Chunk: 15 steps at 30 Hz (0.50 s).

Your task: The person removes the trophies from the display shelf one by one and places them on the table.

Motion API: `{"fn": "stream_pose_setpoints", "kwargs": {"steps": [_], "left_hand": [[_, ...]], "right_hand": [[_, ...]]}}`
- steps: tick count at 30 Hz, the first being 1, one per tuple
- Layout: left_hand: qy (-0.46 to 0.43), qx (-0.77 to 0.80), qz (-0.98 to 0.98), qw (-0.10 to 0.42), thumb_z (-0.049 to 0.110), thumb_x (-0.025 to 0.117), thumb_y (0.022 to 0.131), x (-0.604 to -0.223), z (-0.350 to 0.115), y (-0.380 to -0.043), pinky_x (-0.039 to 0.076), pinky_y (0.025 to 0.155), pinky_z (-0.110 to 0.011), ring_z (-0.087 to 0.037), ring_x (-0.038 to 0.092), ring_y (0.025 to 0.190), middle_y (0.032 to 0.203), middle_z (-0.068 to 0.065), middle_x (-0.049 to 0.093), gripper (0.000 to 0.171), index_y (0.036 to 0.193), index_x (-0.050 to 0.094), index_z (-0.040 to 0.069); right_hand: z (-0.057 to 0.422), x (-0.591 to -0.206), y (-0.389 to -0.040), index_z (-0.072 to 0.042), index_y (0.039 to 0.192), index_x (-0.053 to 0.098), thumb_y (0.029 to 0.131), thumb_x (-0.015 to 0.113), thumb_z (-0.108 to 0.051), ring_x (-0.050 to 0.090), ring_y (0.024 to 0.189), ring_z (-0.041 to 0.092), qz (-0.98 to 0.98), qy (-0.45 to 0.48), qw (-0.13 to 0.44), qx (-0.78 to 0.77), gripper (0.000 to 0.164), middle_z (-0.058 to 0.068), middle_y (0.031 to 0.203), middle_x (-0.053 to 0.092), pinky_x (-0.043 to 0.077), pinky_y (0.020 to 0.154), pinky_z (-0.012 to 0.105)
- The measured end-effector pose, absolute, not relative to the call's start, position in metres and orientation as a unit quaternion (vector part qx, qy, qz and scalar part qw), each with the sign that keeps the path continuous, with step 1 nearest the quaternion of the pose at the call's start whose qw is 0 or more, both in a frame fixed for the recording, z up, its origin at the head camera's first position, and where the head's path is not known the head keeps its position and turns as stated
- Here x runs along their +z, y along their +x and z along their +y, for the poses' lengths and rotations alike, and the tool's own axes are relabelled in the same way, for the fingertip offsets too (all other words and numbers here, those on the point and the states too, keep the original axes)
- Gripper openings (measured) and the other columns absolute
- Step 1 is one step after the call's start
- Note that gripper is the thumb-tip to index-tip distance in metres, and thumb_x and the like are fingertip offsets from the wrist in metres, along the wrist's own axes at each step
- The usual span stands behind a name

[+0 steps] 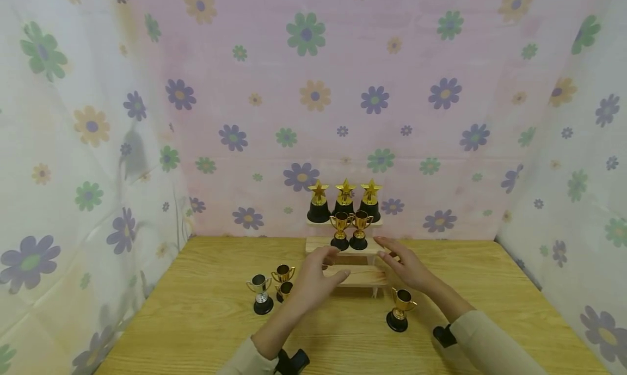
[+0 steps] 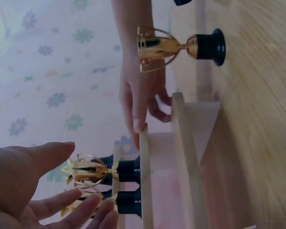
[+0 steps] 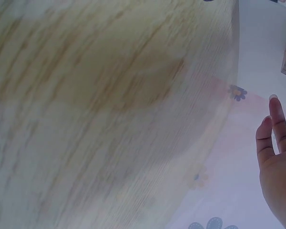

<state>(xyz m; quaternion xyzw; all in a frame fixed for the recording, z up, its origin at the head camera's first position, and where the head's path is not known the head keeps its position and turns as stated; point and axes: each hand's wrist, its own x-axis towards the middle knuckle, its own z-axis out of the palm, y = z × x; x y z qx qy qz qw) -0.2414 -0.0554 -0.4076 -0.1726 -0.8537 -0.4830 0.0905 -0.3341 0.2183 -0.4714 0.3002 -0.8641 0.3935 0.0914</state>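
My left hand [image 1: 318, 277] is hovering by the left part of the wooden stand [image 1: 362, 277], thumb and fingers spread apart and gripping nothing. My right hand [image 1: 404, 263] is holding nothing either; its relaxed fingers are reaching to the right end of the middle step [image 1: 315, 246], and whether they are touching the wood I cannot tell. Between and just beyond my hands, two gold cups [image 1: 340, 231] are standing upright side by side on that step. Behind and above them, three star trophies [image 1: 345, 201] are lining the top step [image 1: 323, 224]. Outside my left wrist, a silver cup [image 1: 262, 294] and a pair of gold cups [image 1: 283, 277] are crowding the space, my forearm partly hiding one of the pair. Another gold cup [image 1: 400, 309] is standing close beside my right forearm, in the way of an inward swing. The table [image 1: 465, 288] is stretching past the stand on both sides, leaving room for moving outward, while flowered cloth [image 1: 313, 130] is closing in the back and sides.
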Motion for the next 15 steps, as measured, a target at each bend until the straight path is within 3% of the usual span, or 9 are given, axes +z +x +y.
{"fn": "stream_pose_setpoints", "kwargs": {"steps": [6, 10, 15], "left_hand": [[-0.141, -0.52, -0.838, 0.089, 0.022, 0.079, 0.092, -0.401, -0.054, -0.254, 0.053, 0.094, -0.052, -0.037, 0.06, 0.116, 0.134, -0.019, 0.058, 0.06, 0.144, 0.054, 0.004], [-0.132, -0.521, -0.837, 0.108, 0.02, 0.079, 0.092, -0.4, -0.051, -0.264, 0.053, 0.093, -0.051, -0.037, 0.059, 0.116, 0.136, -0.019, 0.055, 0.062, 0.146, 0.052, 0.008], [-0.119, -0.519, -0.839, 0.116, 0.019, 0.079, 0.091, -0.402, -0.045, -0.273, 0.054, 0.091, -0.051, -0.041, 0.059, 0.115, 0.137, -0.019, 0.054, 0.062, 0.144, 0.052, 0.003]], "right_hand": [[0.22, -0.471, -0.335, -0.007, 0.154, 0.046, 0.11, 0.05, -0.022, 0.051, 0.135, 0.038, -0.864, 0.306, 0.093, 0.389, 0.046, 0.018, 0.157, 0.044, 0.052, 0.096, 0.05], [0.22, -0.471, -0.336, -0.004, 0.153, 0.046, 0.11, 0.049, -0.019, 0.053, 0.131, 0.041, -0.86, 0.314, 0.1, 0.389, 0.046, 0.021, 0.155, 0.045, 0.053, 0.094, 0.049], [0.22, -0.471, -0.337, -0.003, 0.153, 0.046, 0.11, 0.05, -0.02, 0.056, 0.127, 0.042, -0.858, 0.315, 0.095, 0.395, 0.047, 0.021, 0.155, 0.044, 0.053, 0.092, 0.048]]}}
